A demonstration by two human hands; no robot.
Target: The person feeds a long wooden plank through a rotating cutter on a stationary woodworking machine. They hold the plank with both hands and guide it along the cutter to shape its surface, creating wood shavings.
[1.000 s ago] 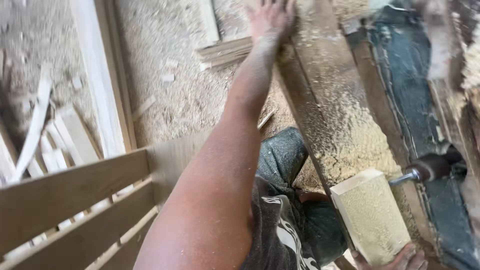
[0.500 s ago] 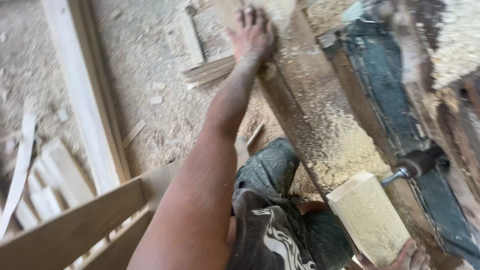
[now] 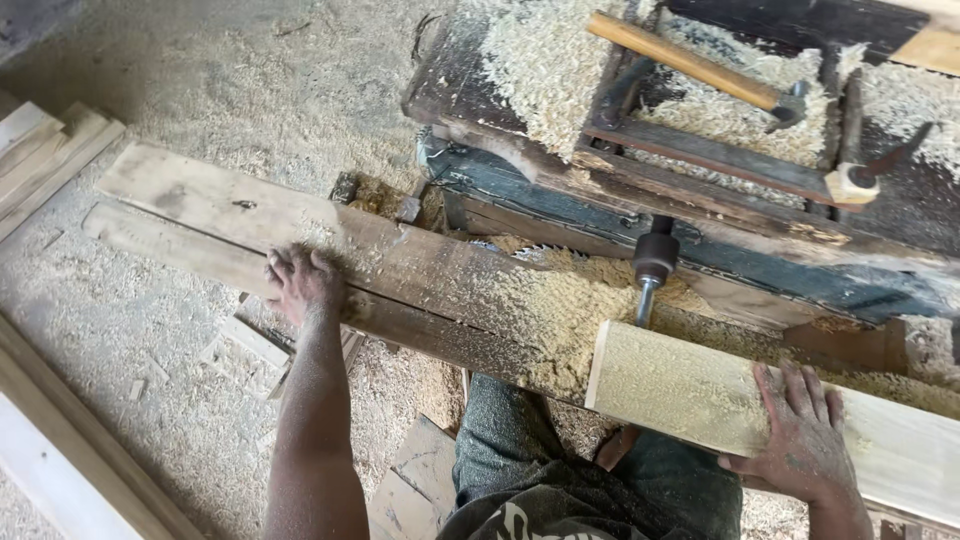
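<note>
Both hands lie flat and open, gripping nothing: left hand (image 3: 298, 283) is spread palm-down on the long weathered plank (image 3: 330, 250), which runs across the front of the machine from the sawdust-covered floor (image 3: 160, 420) on the left; right hand (image 3: 805, 440) presses, fingers splayed, on the pale fresh-cut board (image 3: 690, 395), which rests on the plank's right end just in front of the drill bit (image 3: 645, 300). The bit hangs from a dark chuck (image 3: 656, 255) and its tip appears nearly touching the board's back edge; contact cannot be confirmed. Saw teeth (image 3: 545, 255) show just behind the plank, half buried in a sawdust heap (image 3: 560, 300). Risks as judged: neither piece is clamped, only held by palm weight, so if the bit bites it could snatch the board and spin or kick it, dragging the right hand toward the bit. Loose sawdust under both pieces lowers friction and favours a slip. Left arm is stretched far out, giving weak control of the plank; a shift there would tilt the board. The buried teeth are hard to see, so a sliding hand could meet them. A hammer (image 3: 690, 62) lies on the machine top amid shavings; vibration could walk it off toward the person's knees (image 3: 500, 420). Whether anything is turning cannot be told.
</note>
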